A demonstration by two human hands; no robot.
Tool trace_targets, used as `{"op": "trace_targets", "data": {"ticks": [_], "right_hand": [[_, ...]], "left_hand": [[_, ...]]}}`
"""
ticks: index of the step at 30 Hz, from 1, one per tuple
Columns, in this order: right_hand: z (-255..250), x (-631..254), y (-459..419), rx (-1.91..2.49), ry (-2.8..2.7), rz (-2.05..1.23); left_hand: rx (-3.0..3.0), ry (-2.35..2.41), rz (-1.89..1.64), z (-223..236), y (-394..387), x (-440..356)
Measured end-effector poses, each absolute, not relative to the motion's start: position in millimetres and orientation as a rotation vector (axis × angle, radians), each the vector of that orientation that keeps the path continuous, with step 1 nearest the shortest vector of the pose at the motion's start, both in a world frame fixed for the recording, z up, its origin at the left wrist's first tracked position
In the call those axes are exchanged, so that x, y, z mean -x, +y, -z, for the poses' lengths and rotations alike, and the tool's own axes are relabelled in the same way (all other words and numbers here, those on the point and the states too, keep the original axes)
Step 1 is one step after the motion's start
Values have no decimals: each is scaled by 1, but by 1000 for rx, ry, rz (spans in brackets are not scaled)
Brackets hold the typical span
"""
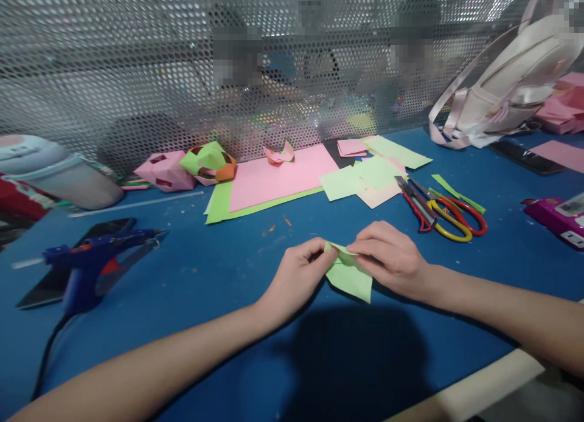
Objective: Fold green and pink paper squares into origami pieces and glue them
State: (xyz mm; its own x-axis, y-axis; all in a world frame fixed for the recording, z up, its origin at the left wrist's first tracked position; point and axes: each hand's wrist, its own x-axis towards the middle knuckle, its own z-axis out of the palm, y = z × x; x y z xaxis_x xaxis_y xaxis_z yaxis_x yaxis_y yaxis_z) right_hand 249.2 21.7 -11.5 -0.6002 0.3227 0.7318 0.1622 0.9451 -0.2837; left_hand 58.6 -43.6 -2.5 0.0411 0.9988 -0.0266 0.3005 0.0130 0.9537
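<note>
A light green sheet of paper (350,280), partly folded along its far edge, is held just above the blue table between both hands. My left hand (303,267) pinches its left far corner between thumb and fingers. On the opposite side, my right hand (392,258) grips the far edge, with the fingertips close to the left thumb. Right of my hands lie a red-handled box cutter (416,204) and scissors (449,218) with yellow and red handles. Behind them are loose pale green squares of paper (343,182).
A blue glue gun (89,264) lies on a dark phone (45,288) at left. Pink (166,169) and green-orange folded paper shapes (210,162) sit near a perforated metal screen (159,75), beside large pink sheets (278,182). A white backpack (506,81) and purple object (554,218) are at right.
</note>
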Motion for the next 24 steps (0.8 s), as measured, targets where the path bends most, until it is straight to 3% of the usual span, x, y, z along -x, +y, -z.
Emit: {"op": "trace_targets", "data": {"ticks": [8,16,24], "right_hand": [[7,-250,23,465,-2155,-359],[12,-251,24,272,-2320,-225],[14,-250,25,439,-2182,-250]], "left_hand": [[-1419,1421,-1031,5,-43,-59],[-1421,1447,-1018,4,-43,-59],[-1378,1453,-1042,3,-44,-62]]}}
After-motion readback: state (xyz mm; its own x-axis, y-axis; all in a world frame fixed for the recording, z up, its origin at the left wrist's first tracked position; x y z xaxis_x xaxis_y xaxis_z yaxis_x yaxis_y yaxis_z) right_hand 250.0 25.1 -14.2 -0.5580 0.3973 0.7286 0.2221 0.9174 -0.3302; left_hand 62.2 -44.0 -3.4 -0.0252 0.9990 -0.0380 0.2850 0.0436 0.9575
